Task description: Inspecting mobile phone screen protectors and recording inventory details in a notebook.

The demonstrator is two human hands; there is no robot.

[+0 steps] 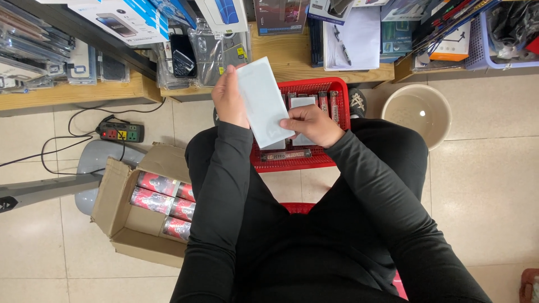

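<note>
I sit on a red stool (297, 206) and hold a flat white rectangular packet (261, 98) in both hands above a red plastic basket (337, 90). My left hand (229, 96) grips the packet's left long edge. My right hand (311, 123) pinches its lower right corner. The basket holds several slim red packets standing upright and a white one. Both sleeves are black.
An open cardboard box (120, 210) with red-wrapped packages lies on the floor at my left. Behind it are a grey stand base (101, 160) and a power strip (120, 133) with cables. A beige bowl (416, 112) stands at right. Wooden shelves (292, 62) full of boxed goods line the back.
</note>
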